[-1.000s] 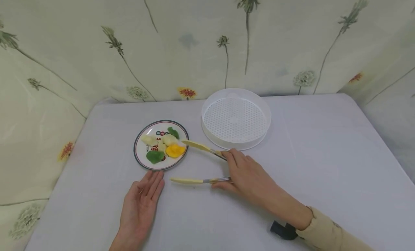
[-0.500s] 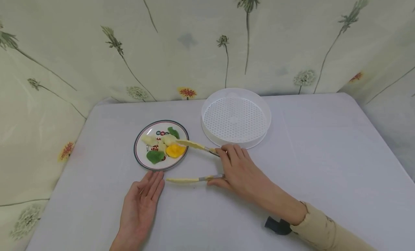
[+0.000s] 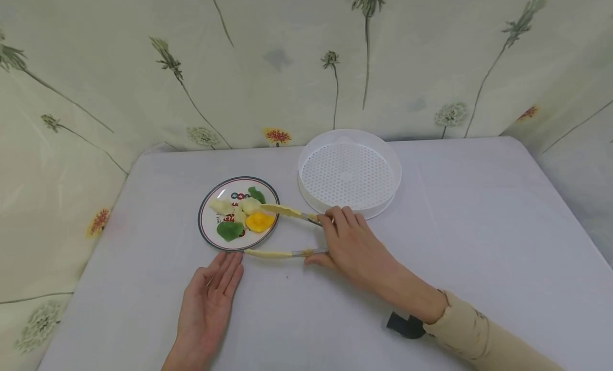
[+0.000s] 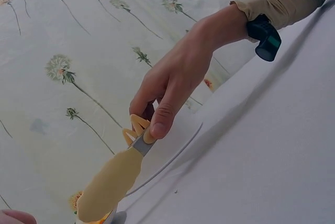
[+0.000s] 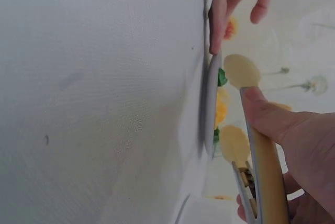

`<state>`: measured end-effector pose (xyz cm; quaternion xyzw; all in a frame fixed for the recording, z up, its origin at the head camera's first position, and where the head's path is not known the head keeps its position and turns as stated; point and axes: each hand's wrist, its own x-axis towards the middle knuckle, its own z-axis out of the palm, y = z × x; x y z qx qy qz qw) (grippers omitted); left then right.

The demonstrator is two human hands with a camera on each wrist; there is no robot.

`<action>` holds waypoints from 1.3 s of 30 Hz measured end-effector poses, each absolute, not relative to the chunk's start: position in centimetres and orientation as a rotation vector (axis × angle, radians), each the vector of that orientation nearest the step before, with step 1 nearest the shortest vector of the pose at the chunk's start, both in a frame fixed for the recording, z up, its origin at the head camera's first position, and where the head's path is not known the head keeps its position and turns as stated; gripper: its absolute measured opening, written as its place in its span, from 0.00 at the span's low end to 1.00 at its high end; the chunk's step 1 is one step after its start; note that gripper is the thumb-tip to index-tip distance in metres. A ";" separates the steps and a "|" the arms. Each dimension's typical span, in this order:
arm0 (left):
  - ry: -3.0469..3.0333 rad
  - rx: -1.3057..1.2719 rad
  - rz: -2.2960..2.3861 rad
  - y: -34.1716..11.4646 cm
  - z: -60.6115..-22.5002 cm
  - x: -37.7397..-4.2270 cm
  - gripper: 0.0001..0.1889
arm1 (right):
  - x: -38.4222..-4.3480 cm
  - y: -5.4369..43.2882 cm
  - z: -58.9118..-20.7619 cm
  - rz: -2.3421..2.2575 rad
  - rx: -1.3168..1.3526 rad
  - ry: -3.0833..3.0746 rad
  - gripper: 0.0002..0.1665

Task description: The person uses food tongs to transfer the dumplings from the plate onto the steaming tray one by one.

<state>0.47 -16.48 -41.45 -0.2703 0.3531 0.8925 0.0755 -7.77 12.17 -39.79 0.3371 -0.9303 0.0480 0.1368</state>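
Observation:
In the head view my right hand (image 3: 356,248) grips a pair of spread tongs (image 3: 282,210) with yellow, paddle-shaped tips. One tip overlaps the right side of a white plate (image 3: 210,228) with a dark rim; the other lies along its near edge. On the plate are a yellow piece (image 3: 259,222), a larger green piece (image 3: 230,231), a smaller green piece (image 3: 256,195) and several pale pieces (image 3: 249,205), dumpling-like in look. The fingers of my left hand (image 3: 208,307) are straight, fingertips right at the plate's near rim. The right wrist view shows the tongs (image 5: 269,182) above the plate.
A round white steamer tray (image 3: 347,176) with a holed bottom stands at the back, right of the plate. A white cloth covers the table (image 3: 460,211), and a flowered curtain (image 3: 407,67) hangs behind it. A black device (image 3: 406,326) sits under my right wrist.
My right hand has moved left and slightly away from me with the tongs. Their far tip now overlaps the plate, and the near tip has come up to its edge. My left hand stays put.

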 end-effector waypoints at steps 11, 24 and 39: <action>1.082 -0.801 2.662 -16.4 -41.5 0.5 0.37 | -8.2 11.7 -39.7 0.094 0.933 -2.708 0.45; 1.102 -0.782 2.648 -16.5 -41.4 0.5 0.37 | -8.4 11.3 -39.4 0.085 0.940 -2.700 0.40; 1.092 -0.795 2.654 -16.5 -41.5 0.6 0.36 | -8.0 10.9 -39.6 0.051 0.921 -2.709 0.35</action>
